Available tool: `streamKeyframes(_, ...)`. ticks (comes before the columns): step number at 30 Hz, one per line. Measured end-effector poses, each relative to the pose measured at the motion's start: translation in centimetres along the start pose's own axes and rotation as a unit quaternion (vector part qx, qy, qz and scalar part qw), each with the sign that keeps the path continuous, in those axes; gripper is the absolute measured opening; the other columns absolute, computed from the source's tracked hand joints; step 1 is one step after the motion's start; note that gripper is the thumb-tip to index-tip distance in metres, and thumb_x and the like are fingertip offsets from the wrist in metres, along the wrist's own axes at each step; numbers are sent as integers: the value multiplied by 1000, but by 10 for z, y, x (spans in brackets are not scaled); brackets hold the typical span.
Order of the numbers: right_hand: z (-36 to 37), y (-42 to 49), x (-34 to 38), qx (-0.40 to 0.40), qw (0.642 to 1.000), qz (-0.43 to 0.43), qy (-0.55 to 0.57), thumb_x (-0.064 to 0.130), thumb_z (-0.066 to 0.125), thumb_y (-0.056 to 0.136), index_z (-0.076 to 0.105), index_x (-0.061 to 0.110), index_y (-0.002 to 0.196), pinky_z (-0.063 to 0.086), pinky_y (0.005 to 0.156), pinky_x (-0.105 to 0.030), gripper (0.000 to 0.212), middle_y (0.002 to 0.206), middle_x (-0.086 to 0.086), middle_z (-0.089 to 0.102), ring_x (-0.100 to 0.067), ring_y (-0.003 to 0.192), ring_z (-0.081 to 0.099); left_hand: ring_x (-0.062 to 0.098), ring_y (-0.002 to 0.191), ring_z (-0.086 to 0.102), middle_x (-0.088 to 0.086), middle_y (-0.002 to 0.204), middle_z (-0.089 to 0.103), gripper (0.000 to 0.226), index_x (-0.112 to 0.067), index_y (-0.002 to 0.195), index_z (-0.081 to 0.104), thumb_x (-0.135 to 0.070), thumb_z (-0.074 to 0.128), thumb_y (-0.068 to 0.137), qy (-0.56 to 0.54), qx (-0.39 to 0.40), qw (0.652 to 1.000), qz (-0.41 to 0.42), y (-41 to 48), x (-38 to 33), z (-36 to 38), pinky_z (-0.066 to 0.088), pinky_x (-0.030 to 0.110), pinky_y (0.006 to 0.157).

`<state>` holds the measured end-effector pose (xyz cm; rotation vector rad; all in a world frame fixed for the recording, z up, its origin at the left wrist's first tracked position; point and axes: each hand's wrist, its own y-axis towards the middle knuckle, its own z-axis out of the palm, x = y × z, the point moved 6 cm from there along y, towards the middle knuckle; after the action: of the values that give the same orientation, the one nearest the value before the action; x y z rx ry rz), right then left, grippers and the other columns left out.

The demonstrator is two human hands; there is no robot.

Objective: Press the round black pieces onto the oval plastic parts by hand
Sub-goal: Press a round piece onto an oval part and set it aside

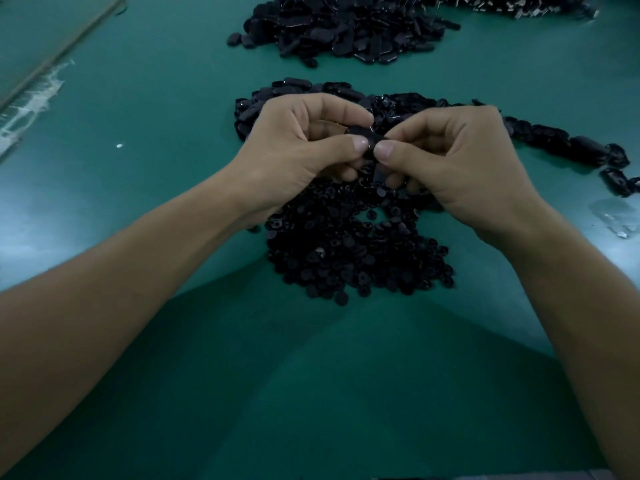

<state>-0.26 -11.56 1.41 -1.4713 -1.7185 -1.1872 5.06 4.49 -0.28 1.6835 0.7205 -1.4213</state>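
My left hand (pixel 301 147) and my right hand (pixel 453 168) meet above the table and together pinch one black oval plastic part (pixel 365 135) between thumbs and curled fingers. Both thumb tips press on its near side. Whether a round piece sits on it is hidden by the fingers. Below the hands lies a heap of small round black pieces (pixel 356 251). Behind the hands is a pile of black oval parts (pixel 294 95), partly covered by my fingers.
The green table (pixel 156 116) carries a second, larger pile of black oval parts (pixel 343 29) at the far edge. A row of oval parts (pixel 568 143) trails off to the right. A clear plastic bag (pixel 620 216) lies at the right edge.
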Motion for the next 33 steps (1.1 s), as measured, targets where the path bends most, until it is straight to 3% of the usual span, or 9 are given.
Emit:
streamKeyframes(5,1,1,-3,2,1000,5,12,20,75,89,72,11,85,51,53,-21,9,73,-9,74,-11,58,68,12,70,69,-1,74,73,14,-11,98,70,-1,72,88,-3,-6,1000,-12,0,1,1,56,22,67)
streamKeyframes(9,1,2,-6,8,1000,8,3,22,75,89,72,10,84,49,54,-17,13,70,-2,74,-7,57,68,13,70,71,1,74,75,15,-11,97,71,-1,73,87,17,-9,1000,-13,-1,0,2,58,22,68)
streamKeyframes(14,3,3,-6,26,999,7,-21,20,72,92,73,12,86,54,58,-23,10,74,-3,75,-11,64,72,12,68,71,1,72,75,14,-11,95,71,1,72,88,24,-17,999,-29,-2,1,2,58,22,68)
streamKeyframes(17,3,3,-7,16,999,6,-27,20,72,92,73,13,84,51,56,-18,10,71,-1,74,-10,61,70,13,68,71,1,72,74,14,-12,94,71,1,72,88,29,-18,999,-33,-2,1,2,58,23,68)
streamKeyframes(24,2,2,-6,2,995,-5,-95,29,72,91,68,23,79,51,57,-19,15,64,7,68,-3,56,63,14,72,75,-1,75,76,17,-17,93,73,-2,75,87,88,-29,996,-6,-3,-3,2,59,23,71)
streamKeyframes(33,3,2,-1,-21,993,0,-116,32,68,91,61,25,73,36,47,-13,21,54,15,55,0,48,46,17,72,75,1,78,77,14,-19,94,72,-6,75,88,124,-42,991,23,-4,-7,2,60,24,70)
